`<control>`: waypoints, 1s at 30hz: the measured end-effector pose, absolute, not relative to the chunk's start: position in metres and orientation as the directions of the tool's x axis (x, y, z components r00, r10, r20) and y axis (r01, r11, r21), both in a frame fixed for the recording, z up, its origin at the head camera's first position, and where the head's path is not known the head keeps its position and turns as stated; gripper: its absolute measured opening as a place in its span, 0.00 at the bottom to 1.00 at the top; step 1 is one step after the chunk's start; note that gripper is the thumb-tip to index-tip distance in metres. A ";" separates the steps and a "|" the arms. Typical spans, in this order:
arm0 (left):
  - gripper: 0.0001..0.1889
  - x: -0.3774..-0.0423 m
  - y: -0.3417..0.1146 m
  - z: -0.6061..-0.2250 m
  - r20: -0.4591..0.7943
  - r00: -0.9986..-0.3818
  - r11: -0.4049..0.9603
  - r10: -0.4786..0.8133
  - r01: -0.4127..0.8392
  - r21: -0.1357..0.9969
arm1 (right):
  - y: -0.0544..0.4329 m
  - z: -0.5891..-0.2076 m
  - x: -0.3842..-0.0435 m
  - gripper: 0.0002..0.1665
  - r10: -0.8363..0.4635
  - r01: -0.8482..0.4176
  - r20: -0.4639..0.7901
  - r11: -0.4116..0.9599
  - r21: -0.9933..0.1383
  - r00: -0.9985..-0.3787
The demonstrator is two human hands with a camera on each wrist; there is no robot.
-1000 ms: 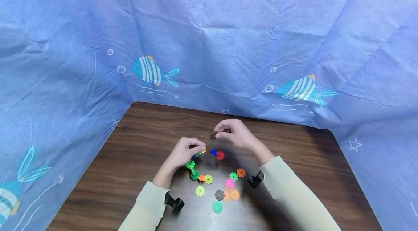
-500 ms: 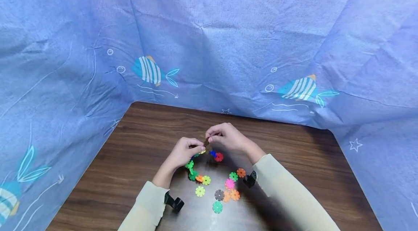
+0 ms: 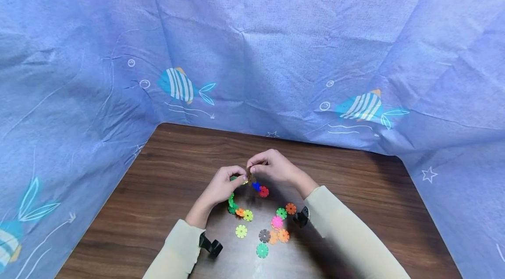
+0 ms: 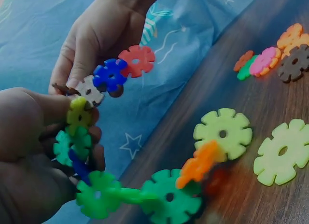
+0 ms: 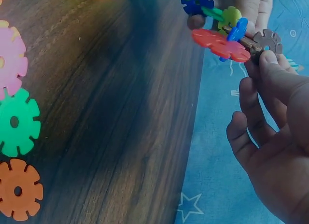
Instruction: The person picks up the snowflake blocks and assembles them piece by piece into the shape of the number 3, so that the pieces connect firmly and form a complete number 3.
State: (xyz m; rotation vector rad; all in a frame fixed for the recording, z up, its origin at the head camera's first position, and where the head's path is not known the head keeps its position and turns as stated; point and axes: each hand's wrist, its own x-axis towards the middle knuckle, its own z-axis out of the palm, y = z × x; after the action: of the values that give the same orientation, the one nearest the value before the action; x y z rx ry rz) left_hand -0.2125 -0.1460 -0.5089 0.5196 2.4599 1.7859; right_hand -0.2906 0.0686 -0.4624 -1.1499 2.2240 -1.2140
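Observation:
A curved chain of slotted plastic snowflake discs hangs between the hands. My left hand (image 3: pixel 221 186) pinches it near the yellow disc (image 4: pixel 78 115), above the table. From there the chain runs down through green discs (image 4: pixel 99 195) and an orange disc (image 4: pixel 198 163) to a pale yellow-green disc (image 4: pixel 223 133). On the other side come a greyish-brown disc (image 4: pixel 90 90), a blue disc (image 4: pixel 110 75) and a red disc (image 4: pixel 137 61). My right hand (image 3: pixel 276 167) pinches a dark brown disc (image 5: pixel 268 40) against the chain's brown one. How far the slots engage is unclear.
Loose discs lie on the wooden table (image 3: pixel 189 143): a yellow-green disc (image 3: pixel 241 231), a dark brown-grey disc (image 3: pixel 264 236), a green disc (image 3: pixel 262 250), a pink disc (image 3: pixel 277 222) and several orange ones. A blue fish-print cloth (image 3: pixel 252 73) hangs behind the table.
My right hand has moved left and slightly down, bringing the dark brown disc against the chain at my left fingertips. The chain's hanging parts have shifted slightly; my left hand has barely moved.

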 end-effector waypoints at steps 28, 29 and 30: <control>0.09 -0.208 -0.138 -0.508 0.174 -0.977 0.357 0.128 0.209 0.911 | 0.074 -0.465 -0.288 0.07 -0.743 -0.489 0.113 0.309 -0.816 -0.659; 0.09 -0.208 -0.138 -0.509 0.177 -0.976 0.354 0.129 0.212 0.911 | 0.074 -0.466 -0.286 0.07 -0.743 -0.505 0.133 0.301 -0.809 -0.656; 0.08 -0.208 -0.138 -0.510 0.182 -0.975 0.351 0.129 0.217 0.911 | 0.074 -0.467 -0.285 0.07 -0.742 -0.527 0.156 0.295 -0.797 -0.652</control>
State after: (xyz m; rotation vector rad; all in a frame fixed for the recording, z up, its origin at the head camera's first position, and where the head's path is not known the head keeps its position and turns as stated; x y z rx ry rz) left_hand -0.2084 -0.1378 -0.5103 0.3395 2.6450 1.8037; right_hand -0.2852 0.0738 -0.4666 -1.1640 2.3211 -1.2825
